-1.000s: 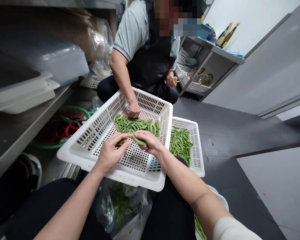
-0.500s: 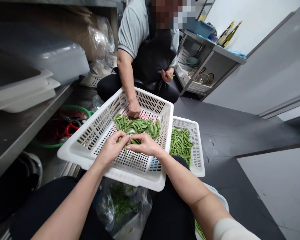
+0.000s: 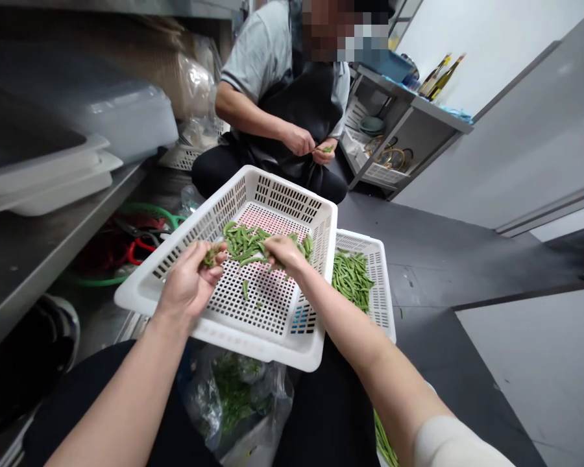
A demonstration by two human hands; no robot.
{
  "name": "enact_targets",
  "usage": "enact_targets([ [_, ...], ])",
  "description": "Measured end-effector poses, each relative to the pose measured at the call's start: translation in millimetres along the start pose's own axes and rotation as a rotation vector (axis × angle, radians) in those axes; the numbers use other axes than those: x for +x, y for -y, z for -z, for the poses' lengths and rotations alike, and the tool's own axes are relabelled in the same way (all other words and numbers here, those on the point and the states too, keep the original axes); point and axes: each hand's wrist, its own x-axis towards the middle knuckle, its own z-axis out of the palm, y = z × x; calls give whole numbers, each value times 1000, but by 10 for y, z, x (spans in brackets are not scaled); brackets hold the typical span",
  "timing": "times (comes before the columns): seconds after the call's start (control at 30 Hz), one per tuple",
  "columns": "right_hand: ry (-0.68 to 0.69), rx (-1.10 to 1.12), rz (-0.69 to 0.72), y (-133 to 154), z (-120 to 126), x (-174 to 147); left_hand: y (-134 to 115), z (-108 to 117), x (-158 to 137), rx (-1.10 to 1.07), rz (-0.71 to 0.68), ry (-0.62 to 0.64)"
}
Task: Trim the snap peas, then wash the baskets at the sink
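Now, in the head view, a big white plastic basket with many holes (image 3: 263, 351) holds a pile of curved green pods (image 3: 243, 242). Over the basket's left side, the left hand (image 3: 187, 279) has a narrow grip on small green bits (image 3: 209, 257). Over the basket's middle, the right hand (image 3: 286, 253) is at the pile; I cannot tell if its grip has a pod. Past the basket, a person (image 3: 263, 52) in a black apron (image 3: 304, 97) holds something green (image 3: 328, 149).

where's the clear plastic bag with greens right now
In the head view, the clear plastic bag is low, just left of centre, below the near rim of the large white basket, between the person's legs.
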Motion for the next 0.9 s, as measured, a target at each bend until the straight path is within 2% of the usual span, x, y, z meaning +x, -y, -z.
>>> enact_targets([
  [0.1, 314, -734, -49, -232, -206, 43, -68, 83, 16, 84, -18, 26],
  [0.17, 410, -1129, -11, -372, -363, 60, -67, 135, 25, 159, 9, 73],
  [0.27, 419, -1365, 48, -391, -429, 64, -38, 198, 48, 367, 37, 96],
  [0.33, 438, -1299, 59, -271, -317, 27, -15, 230, 71, 581, 3, 94],
  [0.43, 562, -909, 74, -32, -28, -106, 24, 266, 101, 917, -99, 127],
  [0.53, 616, -617, 110, 97, 192, -272, 68, 271, 104, 1107, -116, 235],
  [0.67, 616, -600, 248, 89, 250, -391, 132, 212, 68, 1093, -47, 365],
  [0.77, 617, -662, 347, 78, 234, -400, 163, 155, 39, 1063, -19, 406],
  [0.9, 545, -780, 438, 69, 242, -390, 185, 132, 40, 1075, 4, 426],
])
